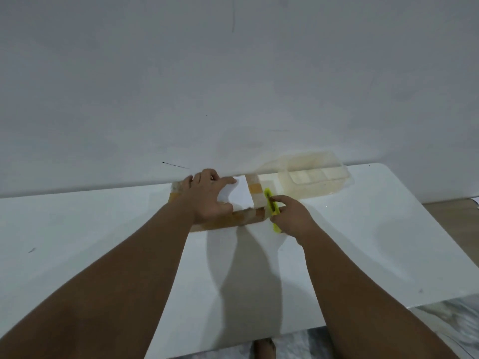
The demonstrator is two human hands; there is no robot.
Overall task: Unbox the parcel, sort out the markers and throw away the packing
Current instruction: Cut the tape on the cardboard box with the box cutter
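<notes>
- Table [77, 229] — white, with its far edge against a pale wall [233, 86].
- Left hand [207, 195] lies on top of the parcel [241, 195], fingers spread and slightly bent, pressing down without clasping anything.
- Parcel sits at the table's far edge by the wall, its white wrapping crossed by bands of brown tape [255, 189].
- Cutter [270, 203], yellow-green, is set against the parcel's near right corner.
- Right hand [293, 216] is wrapped round the cutter, just right of the parcel.
- Box [316, 177] of clear plastic with compartments stands beyond the right hand, near the parcel — its contents cannot be made out.
</notes>
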